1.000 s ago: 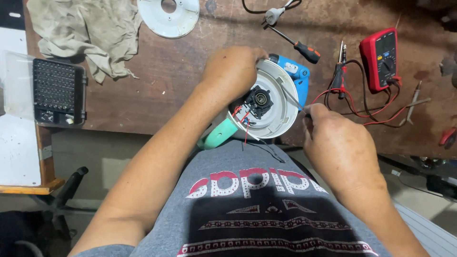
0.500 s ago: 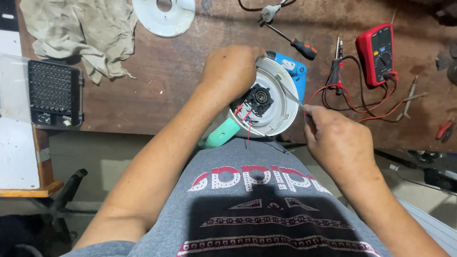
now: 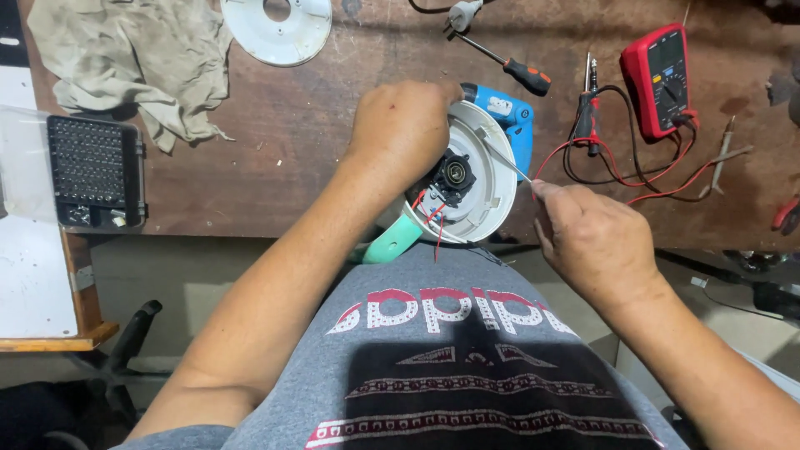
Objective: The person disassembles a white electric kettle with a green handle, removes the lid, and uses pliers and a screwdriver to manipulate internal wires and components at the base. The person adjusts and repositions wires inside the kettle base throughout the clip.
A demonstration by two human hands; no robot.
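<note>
- The worn brown wooden workbench (image 3: 275, 142) fills the upper view; the person sits against its near edge, and the work is held at that edge, above the lap.
- A crumpled beige cloth (image 3: 133, 58) lies at the bench's far left, with a black ribbed box (image 3: 93, 171) just below it and a white plastic disc with a centre hole (image 3: 279, 29) to its right.
- The thing in hand is a round white plastic appliance base with a teal handle (image 3: 487, 179). It is turned to show its underside, where a black connector block (image 3: 454, 175) carries thin red wires (image 3: 433, 221).
- The left hand (image 3: 404, 133) is closed over the base's upper left rim, fingers curled, steadying it.
- The right hand (image 3: 587, 237) has its fingers pressed together, pinching a thin metal probe (image 3: 504, 162) whose tip reaches onto the base's inner face.
- A red handheld multimeter (image 3: 662, 79) with red and black leads (image 3: 621, 171) lies to the right; a black-and-orange screwdriver (image 3: 508, 67) lies beyond the base.
- Judgement: the step is probing or picking inside the opened base. The next move calls for a firm left grip and fine tip control near the wires.
</note>
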